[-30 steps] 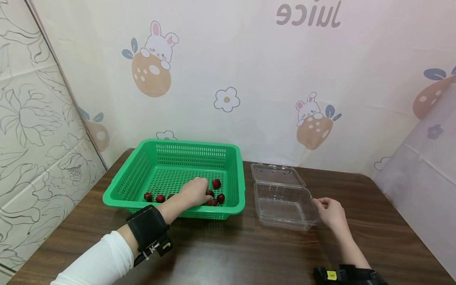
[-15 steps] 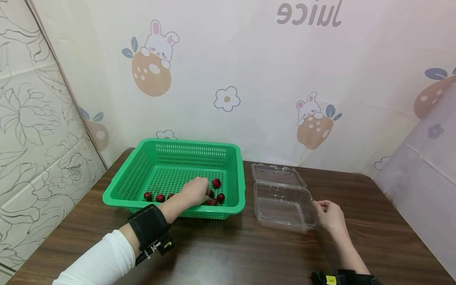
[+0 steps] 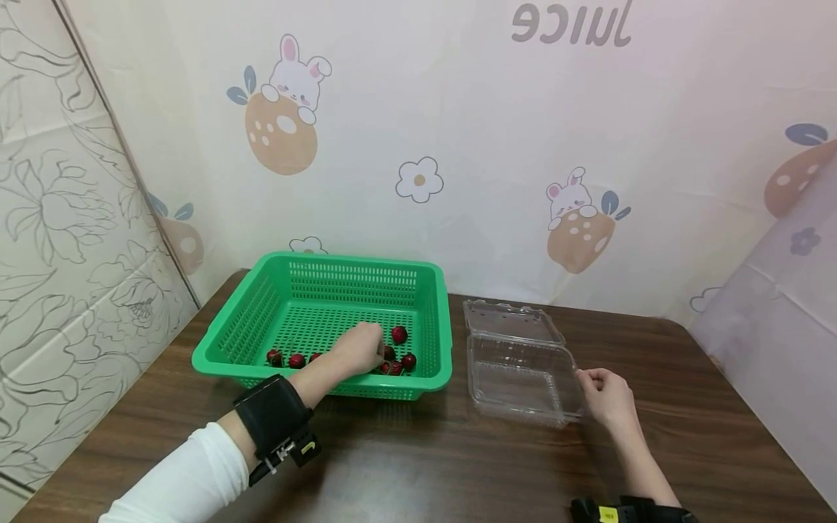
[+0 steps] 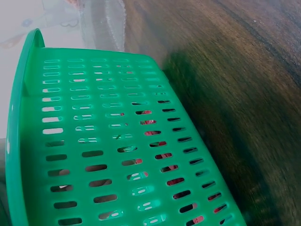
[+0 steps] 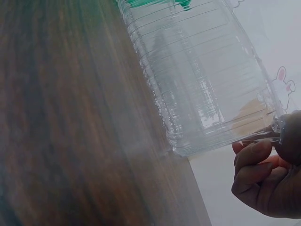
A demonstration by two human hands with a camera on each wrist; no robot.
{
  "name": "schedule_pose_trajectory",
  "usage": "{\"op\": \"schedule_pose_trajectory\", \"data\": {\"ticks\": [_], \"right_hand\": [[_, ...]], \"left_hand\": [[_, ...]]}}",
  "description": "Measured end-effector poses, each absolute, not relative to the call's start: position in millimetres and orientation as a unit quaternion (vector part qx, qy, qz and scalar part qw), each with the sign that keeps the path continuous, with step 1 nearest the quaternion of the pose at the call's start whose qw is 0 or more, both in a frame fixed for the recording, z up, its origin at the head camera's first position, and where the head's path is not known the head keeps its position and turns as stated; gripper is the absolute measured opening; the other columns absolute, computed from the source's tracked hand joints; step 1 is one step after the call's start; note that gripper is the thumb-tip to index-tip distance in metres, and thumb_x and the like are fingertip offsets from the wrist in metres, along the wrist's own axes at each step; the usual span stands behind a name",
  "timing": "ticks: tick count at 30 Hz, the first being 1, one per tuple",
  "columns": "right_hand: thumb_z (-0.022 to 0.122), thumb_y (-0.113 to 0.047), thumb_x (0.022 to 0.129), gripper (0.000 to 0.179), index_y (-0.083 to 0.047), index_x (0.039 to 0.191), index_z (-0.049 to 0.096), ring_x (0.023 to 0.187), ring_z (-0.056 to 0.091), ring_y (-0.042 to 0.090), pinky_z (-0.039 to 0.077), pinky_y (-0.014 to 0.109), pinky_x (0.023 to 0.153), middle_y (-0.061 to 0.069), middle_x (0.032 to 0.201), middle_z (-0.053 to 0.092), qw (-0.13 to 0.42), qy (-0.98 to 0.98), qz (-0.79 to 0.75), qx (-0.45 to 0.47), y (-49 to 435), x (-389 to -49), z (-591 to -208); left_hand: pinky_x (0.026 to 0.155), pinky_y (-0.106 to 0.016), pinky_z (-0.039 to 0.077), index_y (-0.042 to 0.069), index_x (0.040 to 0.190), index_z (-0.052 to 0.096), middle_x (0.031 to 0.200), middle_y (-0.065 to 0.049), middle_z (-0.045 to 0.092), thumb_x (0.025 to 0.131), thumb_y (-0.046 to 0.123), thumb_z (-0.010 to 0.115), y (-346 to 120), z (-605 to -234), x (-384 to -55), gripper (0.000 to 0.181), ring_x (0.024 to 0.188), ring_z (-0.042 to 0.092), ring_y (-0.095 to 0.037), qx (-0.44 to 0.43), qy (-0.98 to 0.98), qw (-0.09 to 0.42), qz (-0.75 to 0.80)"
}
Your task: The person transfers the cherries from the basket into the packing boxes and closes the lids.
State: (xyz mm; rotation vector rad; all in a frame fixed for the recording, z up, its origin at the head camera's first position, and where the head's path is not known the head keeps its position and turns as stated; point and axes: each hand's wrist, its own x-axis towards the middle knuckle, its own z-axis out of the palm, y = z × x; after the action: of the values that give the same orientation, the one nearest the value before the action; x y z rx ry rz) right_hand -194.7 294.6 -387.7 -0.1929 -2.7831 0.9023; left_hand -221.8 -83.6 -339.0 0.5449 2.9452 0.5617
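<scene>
In the head view my left hand (image 3: pixel 356 350) reaches over the near rim of a green plastic basket (image 3: pixel 451 349), low among red cherries (image 3: pixel 399 334). Its fingers are bent down and their tips hidden, so I cannot tell whether they hold a cherry. In the left wrist view the basket's slotted side (image 4: pixel 103 127) blocks that hand; bits of red show through the slots. My right hand (image 3: pixel 608 396) pinches the right edge of a clear plastic clamshell box (image 3: pixel 516 381), its lid (image 3: pixel 510 323) folded back. In the right wrist view, thumb and fingers (image 5: pixel 251 176) grip the box's rim.
Several more cherries (image 3: pixel 296 361) lie along the basket's near side, left of the wrist. Basket and box stand side by side on a dark wooden table (image 3: pixel 418 465). A printed curtain (image 3: pixel 484 109) hangs right behind them.
My left thumb, visible beside the cherries a second ago, is now tucked out of sight; that hand stays in the basket. The right hand keeps its pinch on the box. The head view shifts slightly.
</scene>
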Motion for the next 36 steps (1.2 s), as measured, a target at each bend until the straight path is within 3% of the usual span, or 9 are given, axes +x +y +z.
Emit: {"op": "schedule_pose_trajectory", "data": {"ticks": [2,5,8,12,14,17,24,36], "right_hand": [[0.043,-0.019,0.092,0.036,0.015,0.096,0.055,0.071,0.056,0.031,0.041,0.034,0.057,0.021,0.078,0.061,0.11,-0.943,0.307,-0.065,294.8,-194.7,-388.4],[0.043,-0.017,0.092,0.035,0.015,0.096,0.055,0.07,0.055,0.031,0.041,0.035,0.058,0.021,0.078,0.061,0.115,-0.943,0.306,-0.064,295.0,-194.4,-389.2],[0.043,-0.019,0.092,0.036,0.016,0.096,0.054,0.068,0.054,0.028,0.04,0.034,0.057,0.019,0.076,0.061,0.108,-0.943,0.307,-0.064,295.5,-194.3,-388.9],[0.042,-0.021,0.093,0.039,0.016,0.098,0.053,0.066,0.053,0.025,0.04,0.032,0.056,0.017,0.075,0.06,0.094,-0.943,0.312,-0.065,296.1,-193.6,-388.2],[0.041,-0.021,0.093,0.039,0.016,0.098,0.053,0.067,0.053,0.026,0.04,0.033,0.056,0.018,0.076,0.06,0.094,-0.943,0.313,-0.063,296.3,-193.7,-388.3],[0.042,-0.019,0.093,0.037,0.016,0.097,0.054,0.07,0.055,0.03,0.041,0.035,0.058,0.021,0.078,0.061,0.102,-0.943,0.311,-0.064,296.0,-193.1,-389.4],[0.042,-0.018,0.092,0.036,0.016,0.097,0.054,0.078,0.056,0.038,0.042,0.045,0.066,0.025,0.083,0.061,0.109,-0.942,0.312,-0.061,295.0,-192.1,-389.8],[0.043,-0.018,0.092,0.035,0.015,0.096,0.055,0.07,0.055,0.029,0.041,0.036,0.059,0.021,0.079,0.061,0.106,-0.942,0.312,-0.066,294.6,-192.3,-388.3]], "left_hand": [[0.046,-0.024,0.023,0.011,0.047,0.044,0.043,0.005,0.028,0.08,0.001,0.061,-84.8,-338.5,-220.9,0.039,0.043,0.023,-0.01,0.171,0.966,0.044,0.189],[0.046,-0.024,0.019,0.014,0.047,0.031,0.046,0.005,0.017,0.081,0.002,0.061,-87.0,-338.8,-219.9,0.048,0.044,0.015,-0.01,0.17,0.964,0.035,0.203],[0.046,-0.024,0.016,0.014,0.046,0.03,0.046,0.006,0.014,0.082,0.002,0.06,-89.3,-338.9,-218.8,0.048,0.044,0.013,-0.01,0.172,0.961,0.022,0.216],[0.045,-0.023,0.02,0.008,0.049,0.055,0.042,0.007,0.038,0.083,0.0,0.057,-92.1,-336.8,-216.6,0.035,0.041,0.02,-0.009,0.166,0.957,0.006,0.236],[0.046,-0.023,0.024,0.004,0.059,0.066,0.049,0.001,0.053,0.083,-0.001,0.056,-93.2,-335.3,-215.4,0.026,0.04,0.027,-0.009,0.16,0.955,0.001,0.249],[0.047,-0.024,0.03,0.003,0.069,0.069,0.063,-0.004,0.062,0.083,0.0,0.057,-94.3,-333.6,-213.6,0.019,0.042,0.038,-0.01,0.151,0.952,-0.007,0.265],[0.051,-0.027,0.041,0.001,0.078,0.069,0.068,-0.003,0.061,0.083,0.002,0.059,-96.3,-331.5,-211.2,0.011,0.051,0.05,-0.011,0.132,0.945,-0.018,0.298],[0.058,-0.027,0.045,0.003,0.082,0.069,0.062,-0.002,0.061,0.084,0.004,0.058,-97.3,-322.7,-203.7,0.012,0.054,0.053,-0.01,0.125,0.921,-0.048,0.366]]}}
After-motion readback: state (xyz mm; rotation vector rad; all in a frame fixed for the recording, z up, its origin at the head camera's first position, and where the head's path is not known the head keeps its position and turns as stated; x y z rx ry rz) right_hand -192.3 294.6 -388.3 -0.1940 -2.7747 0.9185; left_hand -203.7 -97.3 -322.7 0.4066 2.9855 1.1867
